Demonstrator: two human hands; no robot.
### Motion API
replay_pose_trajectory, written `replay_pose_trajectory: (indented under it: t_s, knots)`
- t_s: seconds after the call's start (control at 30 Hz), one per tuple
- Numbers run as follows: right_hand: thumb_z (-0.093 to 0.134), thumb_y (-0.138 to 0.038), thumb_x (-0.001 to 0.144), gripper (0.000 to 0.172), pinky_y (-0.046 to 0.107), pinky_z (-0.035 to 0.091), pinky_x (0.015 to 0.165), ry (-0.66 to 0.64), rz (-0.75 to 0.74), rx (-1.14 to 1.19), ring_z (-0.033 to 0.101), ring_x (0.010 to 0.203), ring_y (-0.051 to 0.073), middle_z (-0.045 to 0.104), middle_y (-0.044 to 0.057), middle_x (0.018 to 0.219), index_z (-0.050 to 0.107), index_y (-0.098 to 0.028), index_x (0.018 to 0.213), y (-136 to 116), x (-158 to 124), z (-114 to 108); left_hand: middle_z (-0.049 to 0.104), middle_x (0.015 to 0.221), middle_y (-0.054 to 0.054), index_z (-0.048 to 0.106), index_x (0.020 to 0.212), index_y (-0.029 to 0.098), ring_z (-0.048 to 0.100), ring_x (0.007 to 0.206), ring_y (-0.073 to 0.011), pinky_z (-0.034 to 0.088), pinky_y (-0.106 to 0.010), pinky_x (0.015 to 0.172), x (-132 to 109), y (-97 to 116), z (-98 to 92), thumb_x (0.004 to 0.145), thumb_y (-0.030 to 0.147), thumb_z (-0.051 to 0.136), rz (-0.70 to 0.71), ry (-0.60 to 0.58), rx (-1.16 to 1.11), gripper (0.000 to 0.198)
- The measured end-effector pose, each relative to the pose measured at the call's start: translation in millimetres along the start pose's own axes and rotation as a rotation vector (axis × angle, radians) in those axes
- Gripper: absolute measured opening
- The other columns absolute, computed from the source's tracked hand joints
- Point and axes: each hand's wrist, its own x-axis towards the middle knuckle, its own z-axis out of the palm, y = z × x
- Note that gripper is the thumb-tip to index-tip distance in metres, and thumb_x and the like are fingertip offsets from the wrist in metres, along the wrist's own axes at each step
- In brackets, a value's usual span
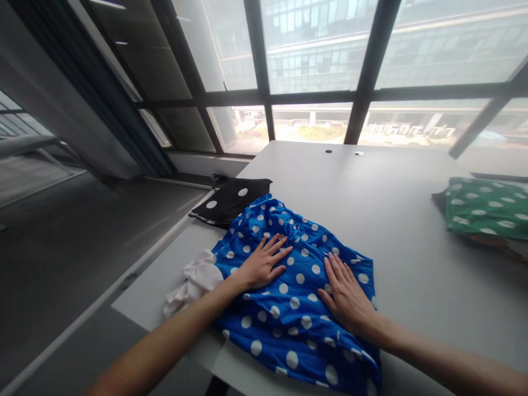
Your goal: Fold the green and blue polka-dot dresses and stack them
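A blue garment with white polka dots (295, 302) lies spread and wrinkled over the near part of the white table, its lower end at the front edge. Flat on its upper left part rests my left hand (264, 263), fingers spread. My right hand (346, 294) presses flat on the garment's right side, fingers stretched out and close together. Some crumpled whitish cloth (196, 280) sits at the garment's left, beside my left forearm. Just beyond the garment's top left corner is a folded black cloth with white dots (229, 201).
At the far right of the white table (396, 192) lies a folded green cloth with white dots (487, 206). Two round holes are near the table's far edge. Behind stand tall framed windows (317, 49), and a dark curtain (107, 93) hangs at the left.
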Motion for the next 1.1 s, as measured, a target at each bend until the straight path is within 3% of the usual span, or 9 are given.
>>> replay_pose_trajectory:
  t_s: [0.1, 0.2, 0.37, 0.47, 0.57, 0.7, 0.8, 0.93, 1.1]
  knots:
    - [0.041, -0.056, 0.106, 0.075, 0.055, 0.029, 0.126, -0.042, 0.101, 0.003, 0.022, 0.159, 0.031, 0.017, 0.012, 0.174, 0.019, -0.023, 0.170, 36, -16, -3, 0.016, 0.175, -0.005, 0.030, 0.166, 0.035, 0.010, 0.162, -0.0328, 0.011, -0.062, 0.129, 22, 19, 9.2, 0.108, 0.053, 0.043, -0.024, -0.034, -0.024, 0.062]
    - [0.041, -0.060, 0.105, 0.071, 0.056, 0.023, 0.128, -0.077, 0.124, 0.005, 0.019, 0.160, 0.030, 0.014, 0.007, 0.175, 0.023, -0.031, 0.168, 84, -31, -20, 0.010, 0.176, -0.005, 0.028, 0.166, 0.038, 0.007, 0.162, -0.0364, 0.010, -0.067, 0.126, 56, 56, 21.2, 0.107, 0.056, 0.042, -0.041, -0.031, -0.047, 0.062]
    - [0.041, -0.061, 0.105, 0.072, 0.056, 0.017, 0.130, -0.191, 0.109, 0.011, 0.014, 0.161, 0.029, 0.013, 0.005, 0.174, 0.022, -0.032, 0.168, 193, -66, -59, 0.003, 0.177, -0.006, 0.030, 0.166, 0.036, -0.002, 0.161, -0.0419, 0.007, -0.073, 0.124, 131, 128, 41.8, 0.105, 0.059, 0.044, 0.014, 0.016, -0.061, 0.067]
    - [0.043, -0.062, 0.104, 0.073, 0.057, 0.016, 0.129, -0.232, 0.144, 0.009, 0.014, 0.160, 0.030, 0.016, 0.007, 0.174, 0.027, -0.030, 0.167, 238, -79, -81, 0.004, 0.177, -0.005, 0.028, 0.166, 0.038, -0.004, 0.161, -0.0396, 0.003, -0.073, 0.123, 180, 140, 45.7, 0.104, 0.060, 0.044, 0.107, 0.030, -0.058, 0.067]
    - [0.039, -0.060, 0.105, 0.069, 0.057, 0.016, 0.129, -0.156, 0.255, -0.039, 0.017, 0.160, 0.031, 0.022, 0.011, 0.173, 0.037, -0.024, 0.164, 242, -70, -92, 0.010, 0.176, -0.006, 0.027, 0.166, 0.039, -0.001, 0.161, -0.0395, 0.002, -0.075, 0.122, 224, 125, 42.1, 0.105, 0.063, 0.040, 0.052, 0.019, -0.060, 0.067]
    - [0.029, -0.054, 0.107, 0.067, 0.055, 0.021, 0.127, -0.040, 0.450, -0.072, 0.020, 0.160, 0.030, 0.025, 0.014, 0.172, 0.037, -0.018, 0.164, 216, -34, -82, 0.019, 0.175, -0.006, 0.027, 0.166, 0.038, 0.010, 0.161, -0.0379, 0.006, -0.072, 0.124, 259, 94, 36.5, 0.105, 0.066, 0.033, -0.017, -0.014, -0.064, 0.068]
    - [0.029, -0.056, 0.107, 0.068, 0.056, 0.018, 0.128, -0.084, 0.536, -0.090, 0.018, 0.160, 0.030, 0.024, 0.013, 0.173, 0.038, -0.020, 0.164, 213, -21, -67, 0.024, 0.174, -0.004, 0.030, 0.166, 0.037, 0.012, 0.161, -0.0357, 0.004, -0.067, 0.126, 267, 71, 36.2, 0.105, 0.068, 0.028, -0.049, 0.011, -0.026, 0.068]
    - [0.027, -0.060, 0.105, 0.072, 0.051, 0.015, 0.129, -0.092, 0.658, -0.135, 0.018, 0.160, 0.028, 0.025, 0.012, 0.173, 0.037, -0.019, 0.164, 236, -35, -54, 0.023, 0.174, -0.004, 0.033, 0.165, 0.033, 0.013, 0.161, -0.0358, 0.011, -0.065, 0.127, 271, 31, 32.5, 0.105, 0.067, 0.028, -0.236, -0.039, -0.026, 0.069]
    - [0.025, -0.060, 0.105, 0.075, 0.049, 0.012, 0.130, -0.088, 0.692, -0.161, 0.016, 0.161, 0.027, 0.022, 0.013, 0.173, 0.034, -0.016, 0.165, 256, -49, -54, 0.028, 0.172, -0.009, 0.037, 0.163, 0.027, 0.022, 0.159, -0.0370, 0.019, -0.070, 0.123, 276, -6, 9.2, 0.109, 0.051, 0.027, -0.417, -0.006, -0.073, 0.061]
